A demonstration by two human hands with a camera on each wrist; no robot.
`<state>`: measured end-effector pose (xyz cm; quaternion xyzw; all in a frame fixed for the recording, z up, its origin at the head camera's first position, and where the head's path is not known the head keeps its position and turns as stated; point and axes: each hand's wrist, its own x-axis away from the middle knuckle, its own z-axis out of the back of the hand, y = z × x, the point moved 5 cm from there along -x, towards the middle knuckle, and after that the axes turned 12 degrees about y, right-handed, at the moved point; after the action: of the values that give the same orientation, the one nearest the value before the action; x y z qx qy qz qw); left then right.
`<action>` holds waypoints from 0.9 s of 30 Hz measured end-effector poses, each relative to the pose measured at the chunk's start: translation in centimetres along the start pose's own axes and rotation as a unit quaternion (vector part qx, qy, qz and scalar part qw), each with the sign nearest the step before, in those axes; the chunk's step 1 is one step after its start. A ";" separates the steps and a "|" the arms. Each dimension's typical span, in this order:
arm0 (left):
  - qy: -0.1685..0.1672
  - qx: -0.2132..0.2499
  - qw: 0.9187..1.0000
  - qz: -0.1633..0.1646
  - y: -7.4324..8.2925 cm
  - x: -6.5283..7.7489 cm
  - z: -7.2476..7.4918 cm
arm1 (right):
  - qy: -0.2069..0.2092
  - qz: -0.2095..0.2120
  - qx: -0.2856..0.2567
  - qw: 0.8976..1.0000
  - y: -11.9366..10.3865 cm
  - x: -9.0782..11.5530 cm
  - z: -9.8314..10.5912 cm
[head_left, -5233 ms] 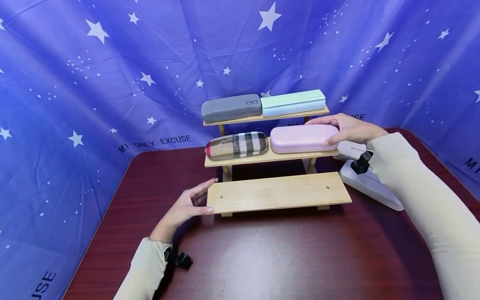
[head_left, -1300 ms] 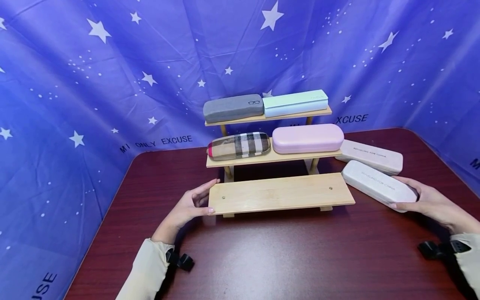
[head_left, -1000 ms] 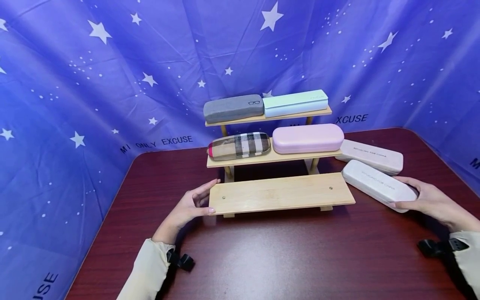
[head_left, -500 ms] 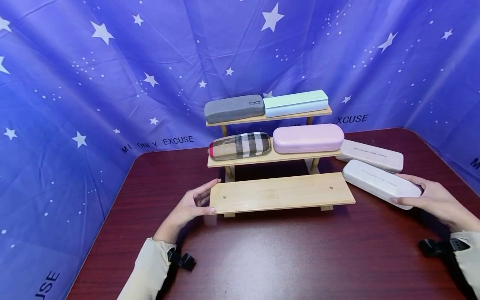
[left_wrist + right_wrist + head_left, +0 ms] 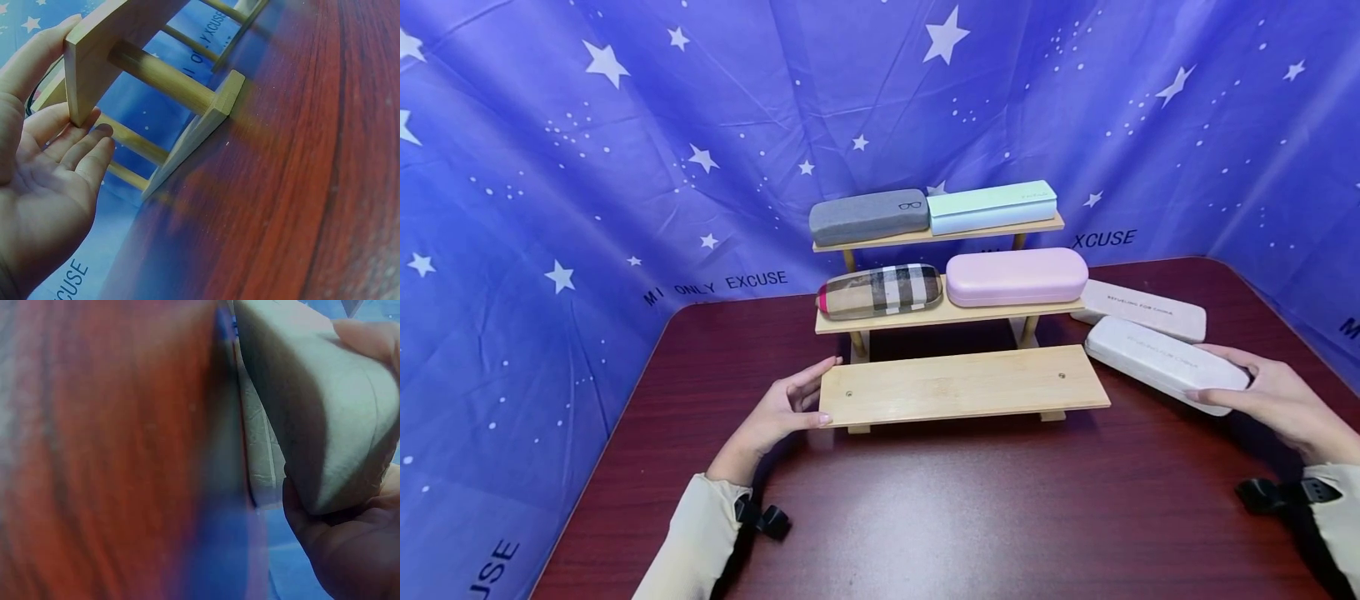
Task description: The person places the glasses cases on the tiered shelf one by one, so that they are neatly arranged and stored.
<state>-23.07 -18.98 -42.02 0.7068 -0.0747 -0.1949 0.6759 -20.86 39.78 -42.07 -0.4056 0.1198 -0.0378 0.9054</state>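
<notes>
My right hand [image 5: 1277,404] grips the near end of a white glasses case [image 5: 1165,362], thumb on the near side and fingers on the far side. In the right wrist view that case [image 5: 312,406] is tilted, its held end clear of the table. My left hand [image 5: 771,417] holds the left end of the lowest shelf of a three-tier wooden display stand [image 5: 955,387], thumb at the front edge and fingers at the back. Nothing lies on that shelf. The middle shelf bears a plaid glasses case [image 5: 880,292] and a pink glasses case [image 5: 1017,277].
On the top shelf sit a grey glasses case [image 5: 868,218] and a pale green-blue case [image 5: 992,207]. A second white glasses case [image 5: 1142,310] lies on the dark red table [image 5: 925,517], right of the stand. A blue star-patterned curtain [image 5: 737,125] hangs behind.
Earlier my right hand was on the pink case on the middle shelf. It then moved to the nearer white case, whose near end has since risen and shifted slightly right. My left hand stayed put.
</notes>
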 end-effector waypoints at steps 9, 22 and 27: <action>-0.001 0.003 1.000 -0.001 0.1 0.1 0.0 | 0.004 0.017 0.001 1.000 -1.8 0.0 1.4; 0.000 -0.001 1.000 0.002 0.2 0.0 -0.1 | 0.048 0.025 0.013 0.998 -3.5 0.6 3.9; 0.001 0.002 1.000 0.000 0.2 0.1 0.0 | 0.043 0.050 -0.095 0.993 -4.3 1.0 3.7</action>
<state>-22.94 -19.03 -41.81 0.7085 -0.0746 -0.1936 0.6745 -18.85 39.49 -36.68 -0.4816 0.1813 0.0017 0.8574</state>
